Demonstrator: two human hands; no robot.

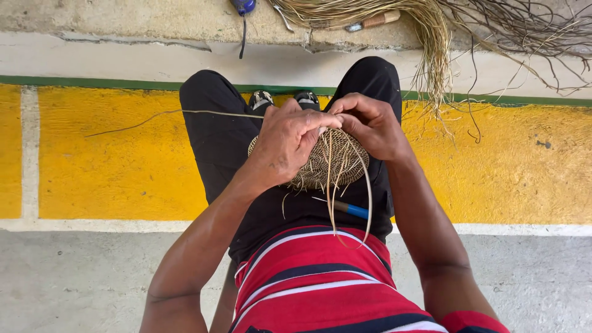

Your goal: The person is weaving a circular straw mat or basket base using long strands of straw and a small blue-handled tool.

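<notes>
Red shirt with white and navy stripes [320, 290] fills the bottom of your view, and just above it, on your black-trousered lap [213, 132], sits the round, flat woven disc of tan straw [330, 163]; your left hand [287, 145] lies over its left half, fingers curled and pinched together at the upper rim; your right hand [373, 126] meets it there, thumb and fingertips closed on the same spot, apparently nipping a thin strand, though the exact grip is hidden between the knuckles. Loose straw ends [345, 203] trail down from the disc toward your shirt; a blue-handled tool [351, 211] rests on your lap beneath them; one long strand [185, 113] runs off to the left over the yellow painted band [111, 166]. To stitch well here, I judge you should keep the disc flat against your thigh, hold the working strand taut close to the rim, and keep the trailing ends clear of the coil; spare material, a bundle of dry straw fibres [425, 37], hangs from the concrete ledge [154, 24] ahead.
</notes>
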